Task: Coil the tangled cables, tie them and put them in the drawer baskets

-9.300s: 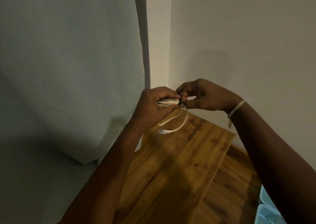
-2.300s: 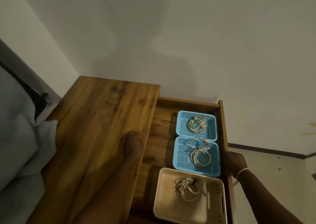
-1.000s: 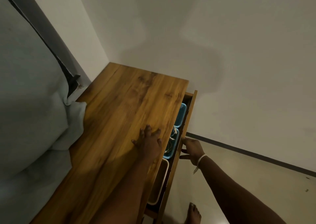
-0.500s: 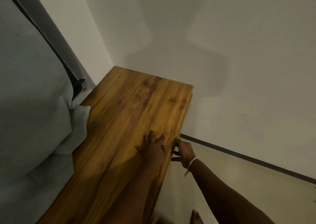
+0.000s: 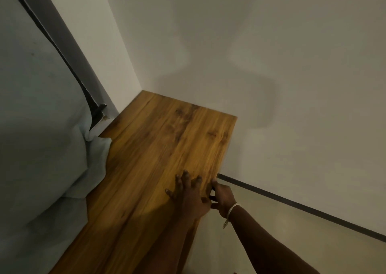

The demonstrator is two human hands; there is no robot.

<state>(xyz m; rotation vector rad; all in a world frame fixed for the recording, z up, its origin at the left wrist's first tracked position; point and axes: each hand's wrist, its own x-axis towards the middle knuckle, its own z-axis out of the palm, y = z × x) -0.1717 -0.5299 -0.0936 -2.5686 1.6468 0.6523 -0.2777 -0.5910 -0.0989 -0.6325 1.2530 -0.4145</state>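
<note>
The drawer is shut, so the baskets and the coiled cables are hidden inside the wooden cabinet. My left hand [image 5: 189, 194] lies flat on the wooden cabinet top [image 5: 167, 140], fingers spread, near its right edge. My right hand [image 5: 222, 196] presses against the cabinet's front just below that edge, fingers spread and holding nothing. A white string is tied around my right wrist.
A pale grey cloth-covered bulk [image 5: 41, 138] crowds the cabinet's left side and overlaps its edge. White walls meet at the far corner. A dark skirting strip [image 5: 302, 205] runs along the wall base above the light floor on the right.
The drawer with the blue and beige baskets has slid fully shut. My right hand has followed its front in. My left hand has stayed flat on the top.
</note>
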